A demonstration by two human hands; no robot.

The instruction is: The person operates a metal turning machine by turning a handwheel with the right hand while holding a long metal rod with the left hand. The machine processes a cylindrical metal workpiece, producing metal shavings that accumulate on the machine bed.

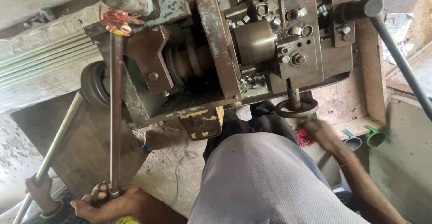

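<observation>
Rusty rod [116,116] end hidden in left hand [112,202]

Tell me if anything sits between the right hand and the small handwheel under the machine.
Nothing visible does. The right hand is just below the handwheel, close to its rim, with open space between them. The left hand holds the long rod.
</observation>
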